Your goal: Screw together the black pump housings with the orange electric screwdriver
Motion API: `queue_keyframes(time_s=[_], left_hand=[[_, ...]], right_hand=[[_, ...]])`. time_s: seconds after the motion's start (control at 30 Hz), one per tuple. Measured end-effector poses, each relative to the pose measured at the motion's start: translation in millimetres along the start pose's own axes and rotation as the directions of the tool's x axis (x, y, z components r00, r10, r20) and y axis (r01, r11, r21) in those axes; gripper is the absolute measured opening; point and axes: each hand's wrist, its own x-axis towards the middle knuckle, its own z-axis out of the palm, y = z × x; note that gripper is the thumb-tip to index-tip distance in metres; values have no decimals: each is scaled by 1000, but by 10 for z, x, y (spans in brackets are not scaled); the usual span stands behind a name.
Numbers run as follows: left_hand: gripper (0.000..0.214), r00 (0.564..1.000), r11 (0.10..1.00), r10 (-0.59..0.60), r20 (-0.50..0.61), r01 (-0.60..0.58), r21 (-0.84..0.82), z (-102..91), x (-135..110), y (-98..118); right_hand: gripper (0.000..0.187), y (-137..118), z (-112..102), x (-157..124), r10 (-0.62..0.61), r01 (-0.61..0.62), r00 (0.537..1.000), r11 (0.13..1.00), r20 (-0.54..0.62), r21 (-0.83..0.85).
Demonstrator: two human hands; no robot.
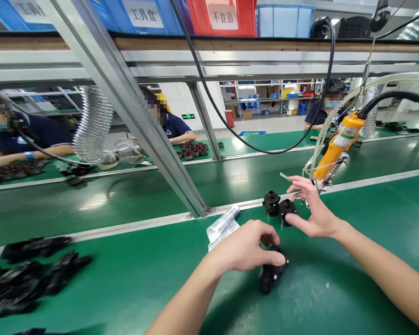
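My left hand [253,246] is closed over a black plastic part [266,278] on the green work surface, thumb and fingers around its upper end. My right hand [312,209] is farther forward, with its thumb and fingers spread apart. Its thumb overlaps the edge of a round black housing [285,209]; whether it touches is unclear. Another round black housing [271,203] stands just left of that one. Beyond the right fingertips a short white stick-like piece [284,176] shows; I cannot tell what it belongs to.
An orange power screwdriver [338,144] with hoses hangs behind my right hand. Clear plastic wrap [224,227] lies by the metal post [160,144]. Several black parts [31,274] lie at left. Co-workers sit across the green conveyor [153,186]. Bins [219,18] stand on the shelf above.
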Motion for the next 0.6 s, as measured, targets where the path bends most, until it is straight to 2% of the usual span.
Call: queue_keyframes(time_s=[0.03,0.07,0.13,0.17,0.2,0.3,0.37,0.47,0.6], left_hand=[[20,999,999,24,-26,-25,-42,-63,75,-25],[23,994,996,37,-106,-46,-76,-121,186,-70],[27,937,991,35,-347,-78,-111,-191,479,-197],[31,911,988,39,-410,-96,-118,-196,636,-268],[34,902,985,50,-428,-117,-130,-180,783,-337],[31,917,966,78,-390,-166,-197,-82,1091,-515],[28,912,951,47,-407,-165,-261,-51,1160,-601],[39,910,915,-56,-410,-117,-386,-124,1087,-670],[52,953,848,-150,-265,-14,-529,-277,839,-630]], right_hand=[[62,37,-39,11,45,-46,996,999,-73,-9],[55,75,-54,18,95,-96,988,995,-125,-3],[48,134,-39,25,192,-187,965,981,-181,44],[47,147,-22,29,234,-224,953,972,-191,72],[48,147,-4,33,274,-260,943,961,-189,99],[53,95,37,40,378,-347,914,916,-146,203],[57,48,72,33,439,-398,891,877,-114,269],[58,-6,171,15,496,-459,865,840,-67,289],[58,-24,351,6,530,-509,848,803,21,309]])
